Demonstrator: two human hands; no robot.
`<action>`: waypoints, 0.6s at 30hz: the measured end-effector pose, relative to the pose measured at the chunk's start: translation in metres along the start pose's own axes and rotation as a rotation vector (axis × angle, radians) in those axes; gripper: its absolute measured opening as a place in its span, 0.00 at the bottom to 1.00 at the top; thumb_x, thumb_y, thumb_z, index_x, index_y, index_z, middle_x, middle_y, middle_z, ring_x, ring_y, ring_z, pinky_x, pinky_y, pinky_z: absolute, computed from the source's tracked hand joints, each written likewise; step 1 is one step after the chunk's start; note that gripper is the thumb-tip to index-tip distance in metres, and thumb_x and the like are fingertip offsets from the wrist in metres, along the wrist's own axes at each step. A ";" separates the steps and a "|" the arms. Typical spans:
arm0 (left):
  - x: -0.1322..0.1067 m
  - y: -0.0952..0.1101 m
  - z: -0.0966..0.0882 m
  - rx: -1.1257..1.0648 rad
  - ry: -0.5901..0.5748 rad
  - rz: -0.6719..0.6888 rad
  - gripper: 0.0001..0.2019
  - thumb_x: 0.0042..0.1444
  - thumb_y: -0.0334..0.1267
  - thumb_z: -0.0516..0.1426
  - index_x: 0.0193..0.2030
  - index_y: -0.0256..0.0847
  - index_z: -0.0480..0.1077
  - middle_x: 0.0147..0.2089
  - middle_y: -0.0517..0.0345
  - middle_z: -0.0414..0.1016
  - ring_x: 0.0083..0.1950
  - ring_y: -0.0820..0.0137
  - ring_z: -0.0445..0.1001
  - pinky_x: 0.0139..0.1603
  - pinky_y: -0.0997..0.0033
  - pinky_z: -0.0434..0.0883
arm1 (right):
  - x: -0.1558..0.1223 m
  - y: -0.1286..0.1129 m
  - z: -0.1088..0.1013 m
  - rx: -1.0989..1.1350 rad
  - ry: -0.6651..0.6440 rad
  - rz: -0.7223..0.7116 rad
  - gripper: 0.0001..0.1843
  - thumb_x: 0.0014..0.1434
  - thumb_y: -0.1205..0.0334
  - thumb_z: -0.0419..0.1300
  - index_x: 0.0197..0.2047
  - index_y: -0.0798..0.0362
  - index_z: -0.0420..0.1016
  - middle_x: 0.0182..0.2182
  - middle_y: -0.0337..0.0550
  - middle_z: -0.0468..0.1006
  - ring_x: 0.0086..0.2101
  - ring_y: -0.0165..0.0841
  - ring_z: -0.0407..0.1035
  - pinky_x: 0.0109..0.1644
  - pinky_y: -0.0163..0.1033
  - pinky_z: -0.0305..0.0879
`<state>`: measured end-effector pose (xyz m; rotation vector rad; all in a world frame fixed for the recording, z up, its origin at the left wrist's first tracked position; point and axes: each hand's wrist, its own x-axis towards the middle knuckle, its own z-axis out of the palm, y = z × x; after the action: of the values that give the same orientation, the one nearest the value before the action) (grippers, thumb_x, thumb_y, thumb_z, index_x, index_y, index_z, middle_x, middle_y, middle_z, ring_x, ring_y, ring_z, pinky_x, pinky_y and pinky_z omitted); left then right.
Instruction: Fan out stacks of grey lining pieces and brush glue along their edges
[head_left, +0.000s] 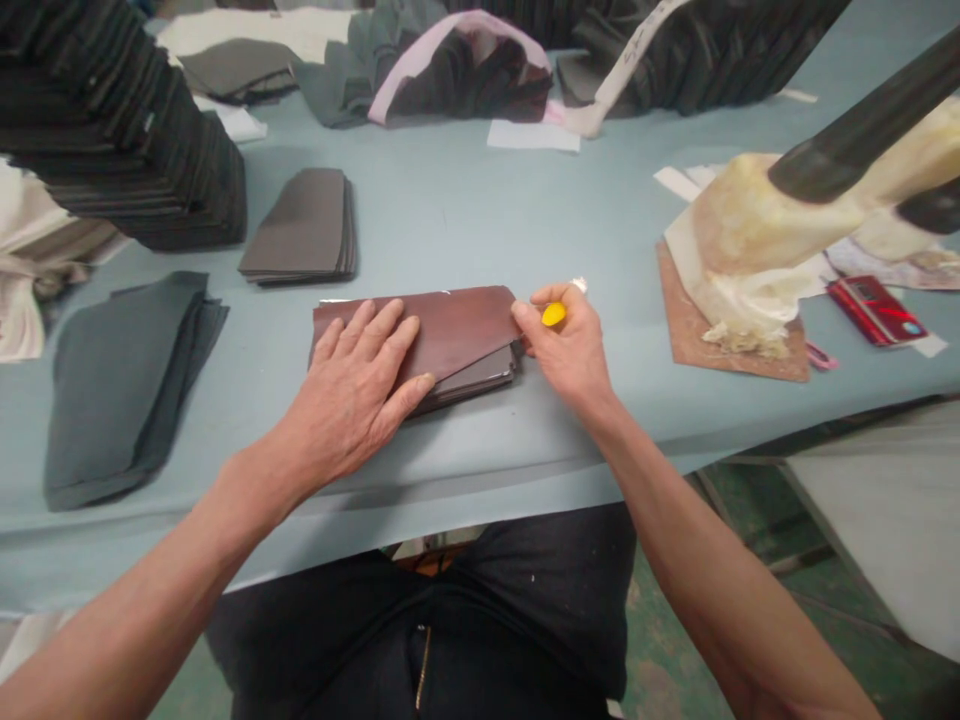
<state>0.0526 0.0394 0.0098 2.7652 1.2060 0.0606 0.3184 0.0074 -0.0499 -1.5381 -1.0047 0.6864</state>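
Observation:
A dark brown template sheet [457, 322] lies on top of a small stack of grey cut pieces [480, 378] on the pale blue table [465, 220]. My left hand [356, 385] lies flat on the sheet's left half, fingers stretched out and pressing down. My right hand [570, 345] is at the sheet's right edge, fingers pinched round a small yellow marker [553, 314] whose white end pokes out behind the fingers.
Grey stacks of cut pieces [304, 228] and folded dark fabric [124, 385] lie to the left, a tall dark pile [127, 120] at far left. A glue-crusted lump [750, 240] with a black handle sits on brown board at right, beside a red phone [877, 310].

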 end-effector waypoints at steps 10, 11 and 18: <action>-0.001 0.007 -0.001 0.007 0.000 -0.023 0.34 0.78 0.54 0.44 0.81 0.32 0.57 0.85 0.38 0.51 0.86 0.41 0.47 0.84 0.32 0.51 | 0.003 -0.019 0.005 0.001 0.010 -0.036 0.21 0.55 0.48 0.69 0.44 0.50 0.68 0.31 0.32 0.73 0.30 0.26 0.67 0.37 0.36 0.66; -0.001 0.008 -0.001 0.003 0.005 -0.022 0.35 0.78 0.55 0.44 0.81 0.32 0.58 0.85 0.37 0.51 0.86 0.40 0.47 0.83 0.31 0.51 | 0.003 -0.022 0.006 0.000 0.016 -0.040 0.20 0.54 0.50 0.69 0.44 0.50 0.68 0.31 0.32 0.73 0.30 0.25 0.67 0.37 0.36 0.66; -0.001 0.013 -0.005 -0.068 0.059 -0.020 0.43 0.69 0.61 0.58 0.79 0.30 0.58 0.83 0.32 0.56 0.84 0.37 0.53 0.81 0.30 0.58 | 0.004 -0.052 0.008 0.027 0.036 0.005 0.17 0.55 0.55 0.67 0.45 0.49 0.68 0.26 0.30 0.69 0.25 0.25 0.64 0.28 0.33 0.69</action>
<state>0.0611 0.0308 0.0162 2.7099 1.2220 0.1793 0.3013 0.0157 -0.0007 -1.5249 -0.9614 0.6705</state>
